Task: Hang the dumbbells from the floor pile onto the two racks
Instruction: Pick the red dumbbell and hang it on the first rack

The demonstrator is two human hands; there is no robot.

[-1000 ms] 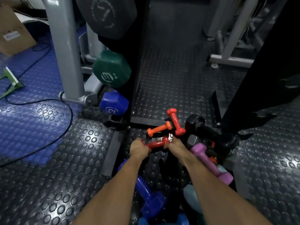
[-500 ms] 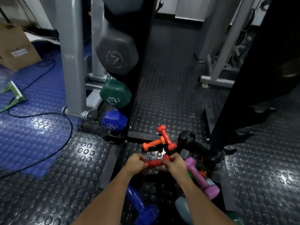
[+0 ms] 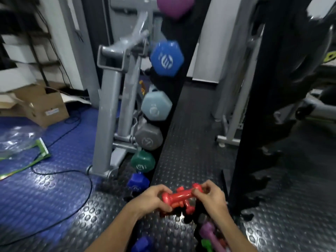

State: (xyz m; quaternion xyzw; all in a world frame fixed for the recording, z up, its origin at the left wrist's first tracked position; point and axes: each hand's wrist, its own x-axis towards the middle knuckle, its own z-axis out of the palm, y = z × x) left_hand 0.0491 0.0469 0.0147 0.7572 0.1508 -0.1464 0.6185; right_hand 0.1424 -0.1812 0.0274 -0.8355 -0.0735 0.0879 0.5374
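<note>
Red dumbbell (image 3: pixel 181 194) held above floor pile (image 3: pixel 209 235), long axis nearly level, right end slightly higher. Studded black rubber floor (image 3: pixel 190 142), blue mat (image 3: pixel 36 188) at left, left rack (image 3: pixel 163 110) with hung dumbbells ahead. Left hand (image 3: pixel 152 200) fingers curled round left head; right hand (image 3: pixel 211 196) fingers pinch right head.

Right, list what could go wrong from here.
1. Both hands, left and right, hold red dumbbells in a bundle; one may slip and drop onto the pile.
2. The cable on the floor could trip a step towards the rack.
</note>
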